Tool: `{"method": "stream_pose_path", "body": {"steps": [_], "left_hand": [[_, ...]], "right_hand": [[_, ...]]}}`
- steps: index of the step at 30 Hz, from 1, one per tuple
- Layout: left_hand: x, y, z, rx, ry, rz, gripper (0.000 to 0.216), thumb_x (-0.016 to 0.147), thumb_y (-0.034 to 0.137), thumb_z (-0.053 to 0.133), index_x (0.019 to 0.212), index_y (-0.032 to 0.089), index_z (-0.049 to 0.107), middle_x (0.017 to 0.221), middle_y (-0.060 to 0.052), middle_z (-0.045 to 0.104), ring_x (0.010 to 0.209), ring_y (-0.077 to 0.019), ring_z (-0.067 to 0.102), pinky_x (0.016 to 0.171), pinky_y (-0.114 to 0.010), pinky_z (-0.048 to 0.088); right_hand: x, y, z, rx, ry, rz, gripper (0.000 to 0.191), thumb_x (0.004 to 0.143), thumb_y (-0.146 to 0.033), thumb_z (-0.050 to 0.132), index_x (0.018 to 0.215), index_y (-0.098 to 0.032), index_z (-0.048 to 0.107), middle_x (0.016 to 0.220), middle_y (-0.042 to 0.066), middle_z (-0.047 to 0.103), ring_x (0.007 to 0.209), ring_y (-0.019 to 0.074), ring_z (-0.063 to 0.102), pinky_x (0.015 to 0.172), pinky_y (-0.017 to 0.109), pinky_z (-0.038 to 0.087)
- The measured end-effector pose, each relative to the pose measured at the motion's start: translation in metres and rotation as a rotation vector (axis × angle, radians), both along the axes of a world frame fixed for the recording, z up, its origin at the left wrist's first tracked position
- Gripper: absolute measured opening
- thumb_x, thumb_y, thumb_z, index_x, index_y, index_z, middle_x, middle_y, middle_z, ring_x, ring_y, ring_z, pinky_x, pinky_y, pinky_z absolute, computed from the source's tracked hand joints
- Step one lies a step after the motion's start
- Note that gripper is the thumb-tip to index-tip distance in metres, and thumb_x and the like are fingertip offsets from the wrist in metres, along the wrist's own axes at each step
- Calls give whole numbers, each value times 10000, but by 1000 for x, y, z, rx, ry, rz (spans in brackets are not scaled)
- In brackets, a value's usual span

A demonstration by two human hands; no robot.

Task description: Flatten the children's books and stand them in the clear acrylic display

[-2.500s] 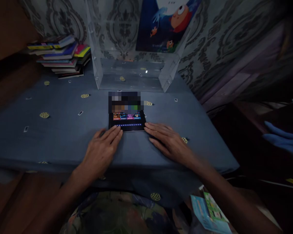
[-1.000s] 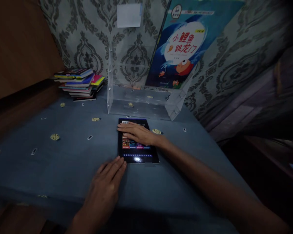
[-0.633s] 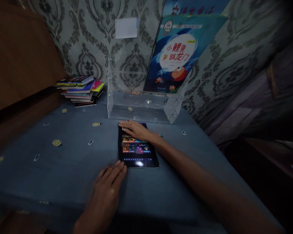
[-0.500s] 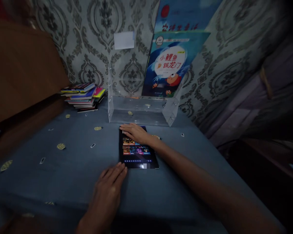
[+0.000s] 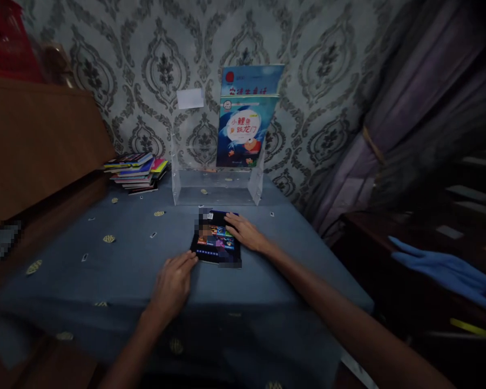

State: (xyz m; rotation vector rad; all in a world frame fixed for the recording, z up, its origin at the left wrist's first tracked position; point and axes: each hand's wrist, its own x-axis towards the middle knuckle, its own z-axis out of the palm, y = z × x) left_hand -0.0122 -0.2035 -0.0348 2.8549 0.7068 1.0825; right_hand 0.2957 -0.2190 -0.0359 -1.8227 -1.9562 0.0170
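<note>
A dark picture book [image 5: 214, 243] lies flat on the blue patterned tablecloth [image 5: 125, 259]. My right hand [image 5: 245, 232] rests open on the book's far right part, fingers stretched flat. Just off the near left corner of that book, my left hand [image 5: 172, 283] lies on the cloth, open, with its fingertips touching the corner. Behind the book stands a clear acrylic stand [image 5: 216, 183] with two blue picture books [image 5: 245, 127] leaning upright in it.
A stack of colourful books [image 5: 135, 173] sits at the back left by a brown board [image 5: 36, 146]. A patterned wall rises behind the table. At the right edge, another person's blue-gloved hand [image 5: 445, 270] reaches in over dark furniture. A curtain hangs at the right.
The view has pulled back and tilted up. My right hand slid from the book's far left edge to its right side. The book sits slightly turned. A blue-gloved hand has come into view.
</note>
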Motion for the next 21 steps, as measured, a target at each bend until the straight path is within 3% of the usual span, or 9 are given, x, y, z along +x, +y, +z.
{"method": "stream_pose_path", "body": {"steps": [8,15,21], "left_hand": [[0,-1,13,-67,135,8,315,996,199,459,1234,174,664,1257,-114,687,1111,-255,663,943,-443,539],[2,-1,6,-36,210,33,438,1009,407,495,1366,168,575,1434,-168,573,1337,-323,529,1037,-503,470],[-14,-25,4,5,232,31,477,986,450,548,1384,188,561,1429,-184,567,1359,-352,497,1038,-552,447]], "right_hand": [[-38,-72,9,-35,-3,-9,546,1032,-442,417,1465,-121,505,1544,181,450,1475,293,364,1212,524,324],[-73,-129,23,-90,-56,5,695,951,-619,528,1509,-210,459,1583,156,394,1487,323,335,1210,575,289],[-102,-171,11,-36,-68,5,763,872,-599,670,1502,-222,462,1562,165,431,1473,347,352,1191,606,303]]}}
